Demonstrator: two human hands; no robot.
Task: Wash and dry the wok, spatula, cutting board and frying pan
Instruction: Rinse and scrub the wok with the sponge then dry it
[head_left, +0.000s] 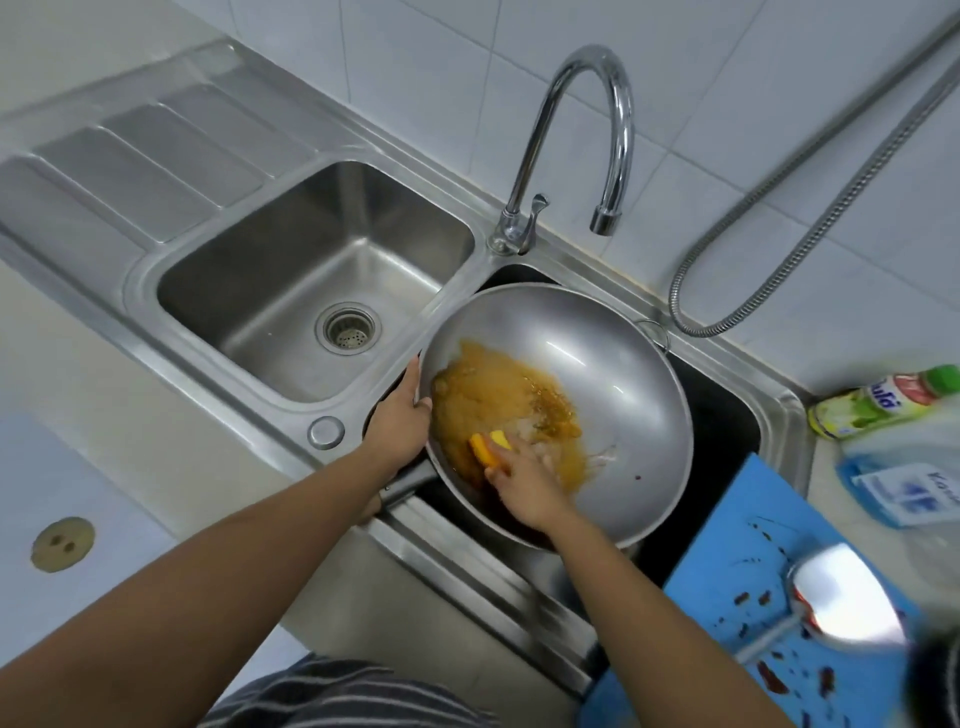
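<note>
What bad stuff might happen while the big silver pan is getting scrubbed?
1. The wok is held tilted over the sink by the left hand on its rim; wet and soapy, it may slip.
2. The brown suds pool near that rim and might spill over as the sponge pushes them.

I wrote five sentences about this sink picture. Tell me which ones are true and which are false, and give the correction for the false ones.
1. The left hand grips the wok at its rim. True.
2. The right hand holds a green sponge. False: the sponge is yellow.
3. The spatula lies inside the wok. False: it lies on the blue cutting board.
4. Brown residue covers part of the wok's inside. True.
5. Water runs from the faucet. False: no stream shows.
</note>
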